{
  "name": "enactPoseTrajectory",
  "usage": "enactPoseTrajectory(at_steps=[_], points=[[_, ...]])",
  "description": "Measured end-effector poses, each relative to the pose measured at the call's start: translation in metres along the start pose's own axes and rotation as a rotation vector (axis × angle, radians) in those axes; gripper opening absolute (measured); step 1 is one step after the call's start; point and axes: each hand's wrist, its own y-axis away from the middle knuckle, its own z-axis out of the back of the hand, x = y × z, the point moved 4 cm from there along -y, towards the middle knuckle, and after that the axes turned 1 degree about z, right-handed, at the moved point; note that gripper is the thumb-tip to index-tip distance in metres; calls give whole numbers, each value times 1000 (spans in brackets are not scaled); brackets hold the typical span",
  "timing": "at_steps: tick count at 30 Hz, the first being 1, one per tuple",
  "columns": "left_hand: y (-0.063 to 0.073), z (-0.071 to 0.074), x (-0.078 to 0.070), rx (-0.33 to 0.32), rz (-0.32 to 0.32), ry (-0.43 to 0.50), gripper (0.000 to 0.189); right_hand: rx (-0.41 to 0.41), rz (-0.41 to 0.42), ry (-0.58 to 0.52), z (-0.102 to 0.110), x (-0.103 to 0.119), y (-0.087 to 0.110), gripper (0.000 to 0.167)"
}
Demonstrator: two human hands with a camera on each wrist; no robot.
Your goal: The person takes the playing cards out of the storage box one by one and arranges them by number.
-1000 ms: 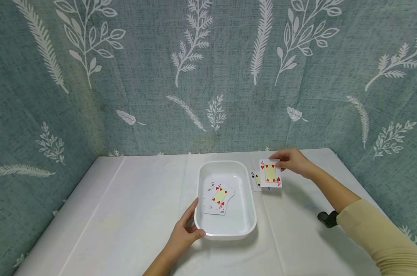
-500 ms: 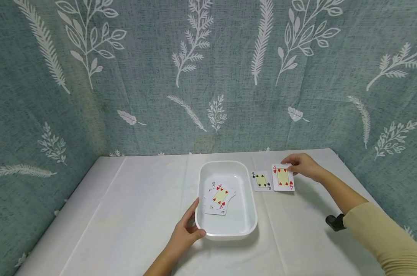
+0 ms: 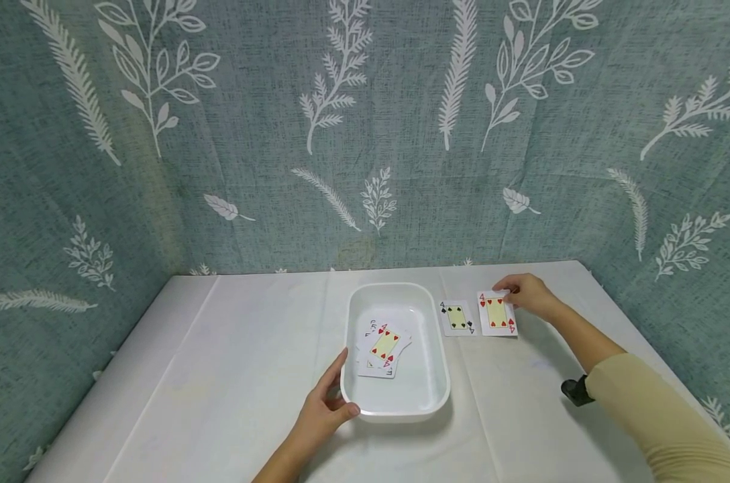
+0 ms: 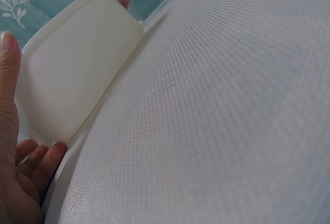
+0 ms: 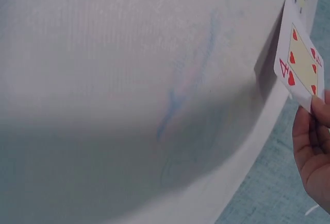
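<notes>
Right hand (image 3: 528, 295) pinches a thin paper-like four of hearts (image 3: 496, 315), far right above the woven-cloth counter (image 3: 220, 376).
Left hand (image 3: 321, 410) curls fingers round the smooth, round-cornered white tray (image 3: 416, 389), near left; overlapping cards (image 3: 386, 345) inside hide those beneath; the right sleeve (image 3: 649, 402) is cut off.

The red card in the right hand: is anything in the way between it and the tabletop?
Nothing visible: the right hand pinches the red card, tilted over the white tablecloth, and the black four lies beside it, not visibly beneath.
</notes>
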Motion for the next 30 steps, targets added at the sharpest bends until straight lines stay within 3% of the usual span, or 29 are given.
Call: enactPoseTrajectory(at_steps=[11,20,30], points=[[1,0,0,-17,4,-17,91,13,10,205,-15,2,-10,28],[1,0,0,-12,17,-16,91,38,-30,236,-23,-2,-13,32],[1,0,0,-21,9,-26,90,58,2,286,-24,-2,-13,34]])
